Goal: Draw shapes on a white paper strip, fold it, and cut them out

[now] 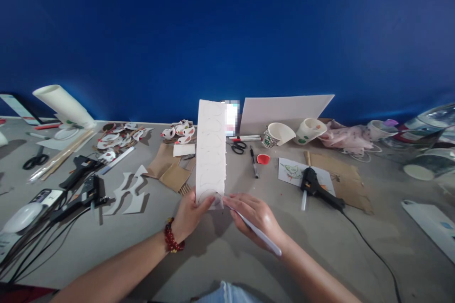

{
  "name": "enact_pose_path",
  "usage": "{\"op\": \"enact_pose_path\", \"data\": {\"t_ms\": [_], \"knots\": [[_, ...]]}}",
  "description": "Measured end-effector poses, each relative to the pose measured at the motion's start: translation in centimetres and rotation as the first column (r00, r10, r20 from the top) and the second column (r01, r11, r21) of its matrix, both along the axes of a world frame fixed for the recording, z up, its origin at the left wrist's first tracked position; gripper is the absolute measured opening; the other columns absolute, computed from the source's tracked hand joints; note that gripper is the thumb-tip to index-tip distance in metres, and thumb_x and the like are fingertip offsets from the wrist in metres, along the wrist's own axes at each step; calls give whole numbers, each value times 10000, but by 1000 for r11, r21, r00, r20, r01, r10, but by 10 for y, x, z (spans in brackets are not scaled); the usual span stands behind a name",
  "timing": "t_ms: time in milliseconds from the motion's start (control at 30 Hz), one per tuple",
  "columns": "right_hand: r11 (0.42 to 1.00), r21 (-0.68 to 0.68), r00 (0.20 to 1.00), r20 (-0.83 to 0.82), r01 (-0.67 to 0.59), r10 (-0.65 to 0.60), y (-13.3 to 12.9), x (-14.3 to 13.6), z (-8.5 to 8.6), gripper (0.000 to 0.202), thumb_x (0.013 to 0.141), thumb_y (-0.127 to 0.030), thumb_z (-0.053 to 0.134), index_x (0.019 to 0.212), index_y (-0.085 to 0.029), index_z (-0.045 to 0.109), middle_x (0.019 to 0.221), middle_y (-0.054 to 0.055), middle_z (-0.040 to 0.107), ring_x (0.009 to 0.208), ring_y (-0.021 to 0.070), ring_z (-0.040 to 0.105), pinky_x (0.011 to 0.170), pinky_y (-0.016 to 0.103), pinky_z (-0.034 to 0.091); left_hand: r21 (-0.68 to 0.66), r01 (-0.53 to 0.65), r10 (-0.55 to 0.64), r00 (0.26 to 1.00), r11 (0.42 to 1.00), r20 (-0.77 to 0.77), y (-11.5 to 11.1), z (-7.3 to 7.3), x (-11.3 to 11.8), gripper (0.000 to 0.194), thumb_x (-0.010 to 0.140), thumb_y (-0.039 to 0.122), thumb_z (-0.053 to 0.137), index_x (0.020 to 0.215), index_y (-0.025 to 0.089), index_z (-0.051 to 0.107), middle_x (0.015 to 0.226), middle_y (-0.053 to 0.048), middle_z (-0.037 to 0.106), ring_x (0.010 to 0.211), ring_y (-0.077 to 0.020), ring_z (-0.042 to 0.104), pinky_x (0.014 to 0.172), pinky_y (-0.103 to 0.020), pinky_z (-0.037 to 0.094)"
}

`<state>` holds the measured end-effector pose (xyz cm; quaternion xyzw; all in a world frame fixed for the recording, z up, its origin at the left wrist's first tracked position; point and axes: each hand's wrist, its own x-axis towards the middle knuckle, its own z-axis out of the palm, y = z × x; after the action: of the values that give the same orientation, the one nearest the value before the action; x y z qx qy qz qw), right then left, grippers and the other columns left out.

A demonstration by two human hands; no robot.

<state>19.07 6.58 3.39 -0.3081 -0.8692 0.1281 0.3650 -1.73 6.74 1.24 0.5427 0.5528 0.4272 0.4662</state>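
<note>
My left hand (194,213) grips the lower end of a long white paper strip (210,147), thumb on its front. The strip stands upright above the table, with faint curved outlines drawn along it and an uneven right edge. In my right hand (256,218) is a slim white pen-shaped tool (261,234), closed in the fingers. Its thin tip meets the strip's lower right corner, beside a drawn round outline and close to my left thumb. I cannot make out exactly what kind of tip it is.
Glue guns (314,187) with cables lie on both sides. White cut-out pieces (133,194), cardboard (176,177) and small painted birds (183,130) are to the left. Black scissors (238,147), a black pen (254,163), paper cups (279,133) and a white board (284,113) stand or lie behind.
</note>
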Motion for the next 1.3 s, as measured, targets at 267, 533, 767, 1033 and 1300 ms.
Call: {"op": "enact_pose_path", "data": {"t_ms": [267, 533, 767, 1033, 1300], "knots": [[999, 42, 1000, -8, 12, -11, 1, 0, -5, 313, 897, -99, 497, 1186, -167, 595, 967, 122, 741, 933, 222, 712, 782, 335, 599, -2, 11, -11, 1000, 1000, -28, -1, -3, -2, 322, 816, 402, 635, 1036, 169, 666, 970, -62, 746, 887, -239, 687, 807, -337, 563], [1000, 21, 999, -25, -23, 24, 3, 0, -6, 338, 892, -88, 503, 1213, -171, 572, 998, 122, 741, 938, 220, 710, 781, 337, 593, 24, 16, -15, 998, 1000, -60, 0, -2, -3, 302, 815, 389, 637, 1014, 165, 672, 958, -59, 752, 865, -239, 689, 782, -334, 571], [1000, -13, 999, -23, -29, 28, 3, 0, -7, 324, 912, -104, 496, 1214, -186, 579, 1010, 108, 742, 932, 199, 716, 800, 316, 590, -9, 51, -51, 997, 999, -50, -1, -3, -3, 307, 818, 381, 636, 1019, 151, 668, 964, -63, 748, 893, -253, 689, 812, -332, 554], [999, 49, 1000, 11, 15, -15, 3, -3, -8, 318, 884, -93, 510, 1186, -163, 580, 940, 111, 746, 907, 226, 718, 781, 346, 601, 7, 79, -79, 996, 997, -28, -3, -9, -2, 311, 834, 362, 633, 1071, 164, 663, 1015, -58, 744, 930, -247, 686, 827, -320, 545], [1000, 15, 999, 42, 18, -19, 2, -5, -4, 332, 887, -96, 507, 1206, -171, 562, 985, 113, 736, 866, 212, 707, 728, 321, 593, 8, 52, -52, 997, 999, -59, -2, -7, -2, 317, 841, 376, 626, 1068, 159, 671, 997, -64, 749, 909, -256, 692, 823, -348, 556]]}}
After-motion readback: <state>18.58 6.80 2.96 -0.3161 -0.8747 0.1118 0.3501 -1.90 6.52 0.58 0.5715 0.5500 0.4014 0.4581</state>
